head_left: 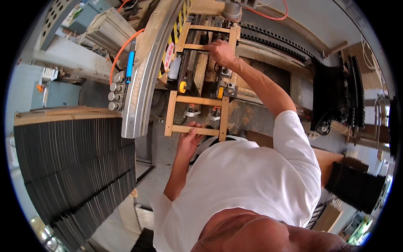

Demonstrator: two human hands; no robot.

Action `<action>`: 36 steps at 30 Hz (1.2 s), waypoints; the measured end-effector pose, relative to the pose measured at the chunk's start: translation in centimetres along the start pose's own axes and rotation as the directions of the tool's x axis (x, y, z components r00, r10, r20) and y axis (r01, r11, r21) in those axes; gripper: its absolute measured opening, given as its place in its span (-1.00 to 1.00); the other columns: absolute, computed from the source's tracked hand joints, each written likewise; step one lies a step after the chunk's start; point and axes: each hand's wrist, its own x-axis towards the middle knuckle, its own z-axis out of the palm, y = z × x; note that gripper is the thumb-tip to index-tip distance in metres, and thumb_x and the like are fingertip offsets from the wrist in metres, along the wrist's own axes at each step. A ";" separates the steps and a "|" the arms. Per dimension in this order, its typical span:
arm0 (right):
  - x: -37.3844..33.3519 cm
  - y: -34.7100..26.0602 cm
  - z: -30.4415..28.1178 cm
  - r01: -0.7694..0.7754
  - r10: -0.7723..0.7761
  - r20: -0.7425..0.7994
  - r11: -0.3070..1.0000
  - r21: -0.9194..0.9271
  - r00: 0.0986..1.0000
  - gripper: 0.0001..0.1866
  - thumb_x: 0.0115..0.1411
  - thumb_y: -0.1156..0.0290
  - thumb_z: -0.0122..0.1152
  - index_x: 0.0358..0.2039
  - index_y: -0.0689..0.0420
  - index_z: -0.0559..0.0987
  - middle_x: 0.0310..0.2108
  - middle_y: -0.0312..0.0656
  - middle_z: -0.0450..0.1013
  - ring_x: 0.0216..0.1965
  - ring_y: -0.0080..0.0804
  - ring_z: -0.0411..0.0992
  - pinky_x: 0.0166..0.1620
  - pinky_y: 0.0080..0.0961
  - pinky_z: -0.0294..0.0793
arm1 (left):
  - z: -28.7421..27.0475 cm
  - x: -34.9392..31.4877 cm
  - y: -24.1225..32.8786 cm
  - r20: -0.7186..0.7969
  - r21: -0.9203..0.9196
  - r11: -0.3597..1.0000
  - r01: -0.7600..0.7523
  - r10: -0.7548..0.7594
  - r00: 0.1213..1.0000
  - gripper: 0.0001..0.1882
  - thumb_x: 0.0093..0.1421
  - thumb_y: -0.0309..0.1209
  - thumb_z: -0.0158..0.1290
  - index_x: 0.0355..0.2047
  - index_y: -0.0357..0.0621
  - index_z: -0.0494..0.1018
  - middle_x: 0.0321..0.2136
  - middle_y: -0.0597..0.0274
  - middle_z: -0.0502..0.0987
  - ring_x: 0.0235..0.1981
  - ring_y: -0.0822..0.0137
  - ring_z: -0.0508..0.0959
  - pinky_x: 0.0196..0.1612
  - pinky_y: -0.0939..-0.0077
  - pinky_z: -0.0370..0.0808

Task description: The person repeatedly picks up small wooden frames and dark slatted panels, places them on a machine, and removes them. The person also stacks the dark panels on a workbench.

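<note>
My left hand (pixel 187 145) grips the near crossbar of a light wooden frame (pixel 199 101), its thumb on top and the other fingers partly hidden by the wood. Two side pieces and two crossbars make up this frame, held just in front of my white shirt. Farther off, a similar wooden frame (pixel 209 28) lies on the machine's rails. My right hand (pixel 222 53) reaches out to it, with fingers closed at the near crossbar beside the right side piece. Between the two frames sit two yellow rollers (pixel 182 87) on the machine.
A thick metal rail (pixel 136 90) runs along the left, with a blue pen-like tool (pixel 130 63) and round metal knobs (pixel 117 96) on it. A large stack of black slats (pixel 79 164) stands at the left. Black cable chains (pixel 277 40) lie at the far right.
</note>
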 end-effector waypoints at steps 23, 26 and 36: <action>5.3 5.9 0.5 0.038 0.000 0.164 0.974 -0.224 0.986 -0.58 0.03 0.32 0.18 -0.04 -0.27 0.54 -0.37 -0.20 0.55 -0.16 -0.23 0.43 -0.11 -0.27 0.28 | -6.8 -3.2 -8.2 -0.527 -0.038 0.948 -0.315 0.249 0.813 -0.81 0.23 -0.38 0.05 -0.14 -0.06 0.42 -0.18 0.31 0.49 -0.08 0.29 0.49 0.00 0.29 0.48; 5.4 6.1 0.5 0.046 -0.006 0.172 0.972 -0.230 0.985 -0.58 0.03 0.33 0.18 -0.04 -0.25 0.55 -0.38 -0.18 0.55 -0.18 -0.22 0.43 -0.12 -0.28 0.28 | -7.6 -3.4 -8.6 -0.597 -0.020 0.955 -0.297 0.227 0.770 -0.79 0.22 -0.38 0.06 -0.13 -0.06 0.42 -0.17 0.31 0.49 -0.10 0.30 0.48 0.00 0.26 0.44; 4.9 6.6 0.7 0.060 -0.050 0.081 0.991 -0.117 0.995 -0.62 0.02 0.35 0.14 -0.10 -0.20 0.58 -0.35 -0.16 0.56 -0.15 -0.18 0.43 -0.10 -0.20 0.27 | -6.8 -6.5 -8.1 -0.720 0.245 0.942 -0.231 0.336 0.607 -0.58 0.18 -0.39 0.09 0.05 -0.10 0.34 -0.12 0.24 0.50 -0.12 0.30 0.50 -0.08 0.36 0.42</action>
